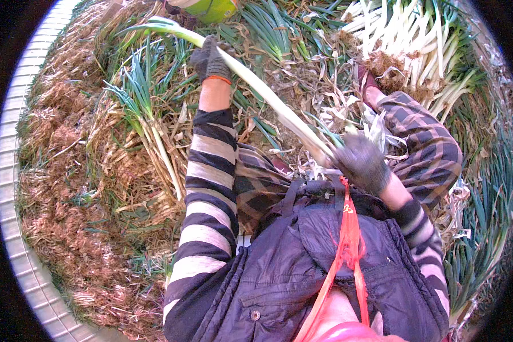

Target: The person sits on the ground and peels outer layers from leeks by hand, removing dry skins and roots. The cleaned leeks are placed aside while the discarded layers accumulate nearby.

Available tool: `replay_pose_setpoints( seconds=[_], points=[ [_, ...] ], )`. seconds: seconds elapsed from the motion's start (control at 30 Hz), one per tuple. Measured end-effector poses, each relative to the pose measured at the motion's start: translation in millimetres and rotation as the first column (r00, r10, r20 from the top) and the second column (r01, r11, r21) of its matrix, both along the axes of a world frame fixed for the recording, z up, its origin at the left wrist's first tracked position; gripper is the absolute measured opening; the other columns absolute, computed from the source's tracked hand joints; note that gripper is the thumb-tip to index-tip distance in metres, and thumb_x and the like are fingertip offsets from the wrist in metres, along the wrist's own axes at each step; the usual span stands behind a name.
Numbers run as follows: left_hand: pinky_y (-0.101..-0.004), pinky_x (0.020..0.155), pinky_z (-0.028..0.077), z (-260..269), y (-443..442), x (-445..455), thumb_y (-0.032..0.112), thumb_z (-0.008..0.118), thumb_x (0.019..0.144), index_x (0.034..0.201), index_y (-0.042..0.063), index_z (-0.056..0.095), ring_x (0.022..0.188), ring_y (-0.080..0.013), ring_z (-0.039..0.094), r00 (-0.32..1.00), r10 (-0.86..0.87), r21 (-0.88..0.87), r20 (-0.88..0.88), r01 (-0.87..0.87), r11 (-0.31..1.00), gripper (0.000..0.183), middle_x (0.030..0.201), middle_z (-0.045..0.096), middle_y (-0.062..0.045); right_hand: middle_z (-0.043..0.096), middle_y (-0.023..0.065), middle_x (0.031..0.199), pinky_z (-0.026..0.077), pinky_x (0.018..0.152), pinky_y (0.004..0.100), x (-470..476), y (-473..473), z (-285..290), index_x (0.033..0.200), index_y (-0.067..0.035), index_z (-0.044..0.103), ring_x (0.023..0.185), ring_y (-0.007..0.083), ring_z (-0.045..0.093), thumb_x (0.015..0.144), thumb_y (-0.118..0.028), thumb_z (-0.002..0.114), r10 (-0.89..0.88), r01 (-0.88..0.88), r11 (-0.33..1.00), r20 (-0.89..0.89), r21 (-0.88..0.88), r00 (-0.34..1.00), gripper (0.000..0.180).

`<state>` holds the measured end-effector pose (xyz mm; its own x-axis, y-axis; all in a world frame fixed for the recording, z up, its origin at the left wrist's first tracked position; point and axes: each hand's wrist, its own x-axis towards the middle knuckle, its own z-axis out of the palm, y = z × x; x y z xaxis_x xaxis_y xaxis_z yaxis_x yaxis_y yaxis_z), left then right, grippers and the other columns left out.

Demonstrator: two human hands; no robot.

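A long green onion (273, 98) slants across in front of me, its green top at the upper left and its root end near my lap. My left hand (209, 55), in a dark knitted glove, is closed around its upper stalk. At the root end is my right hand (363, 160), also gloved and blurred, with its fingers curled. Whether it grips the stalk or a strip of leaf, I cannot tell. Pale dry peelings (378, 128) lie just beyond the right hand.
Peeled white green onions (410, 38) are heaped at the upper right, roots towards me. Several unpeeled green onions (154, 132) lean on the large rooty pile (68, 205) at left. More green leaves (487, 222) line the right side. A green container (209, 10) stands at the top.
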<state>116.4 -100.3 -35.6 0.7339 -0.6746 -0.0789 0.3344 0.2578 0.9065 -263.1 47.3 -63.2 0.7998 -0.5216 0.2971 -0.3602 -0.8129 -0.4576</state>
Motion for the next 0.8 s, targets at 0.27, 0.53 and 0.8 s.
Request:
replay_pose_setpoints(
  seconds=[0.27, 0.53, 0.8],
  points=[
    [-0.0363, 0.039, 0.050, -16.7, -7.9, 34.9, 0.013, 0.059, 0.087, 0.093, -0.001, 0.048, 0.044, -0.0252, 0.056, 0.996, 0.080, 0.011, 0.026, -0.080, 0.997, 0.019, 0.063, 0.057, -0.014, 0.056, 0.0177, 0.107, 0.047, 0.084, 0.0424, -48.6, 36.8, -7.1, 0.121, -0.008, 0.053, 0.100, 0.0347, 0.055, 0.081, -0.029, 0.064, -0.155, 0.174, 0.957, -0.095, 0.234, 0.983, 0.047],
    [-0.0355, 0.043, 0.050, 12.3, 3.6, 19.3, 0.018, 0.063, 0.085, 0.084, 0.000, 0.052, 0.049, -0.0254, 0.056, 0.995, 0.102, -0.054, -0.011, -0.102, 0.993, 0.021, 0.065, 0.057, -0.013, 0.062, 0.0211, 0.103, 0.050, 0.074, 0.0420, 63.5, -5.4, 3.4, 0.131, -0.007, 0.044, 0.091, 0.0354, 0.064, 0.085, -0.034, 0.062, -0.250, 0.133, 0.900, 0.241, 0.415, 0.938, 0.057],
    [-0.0344, 0.038, 0.043, 4.7, 17.3, -19.3, 0.010, 0.058, 0.088, 0.083, 0.001, 0.044, 0.043, -0.0221, 0.052, 0.976, -0.214, 0.074, -0.040, 0.216, 0.974, 0.017, 0.063, 0.050, -0.011, 0.063, 0.0141, 0.072, 0.048, 0.056, 0.0425, 78.3, -18.2, 32.4, 0.096, -0.010, 0.059, 0.066, 0.0352, 0.062, 0.084, -0.027, 0.057, 0.070, -0.138, 0.914, 0.188, 0.382, 0.980, 0.021]
  ],
)
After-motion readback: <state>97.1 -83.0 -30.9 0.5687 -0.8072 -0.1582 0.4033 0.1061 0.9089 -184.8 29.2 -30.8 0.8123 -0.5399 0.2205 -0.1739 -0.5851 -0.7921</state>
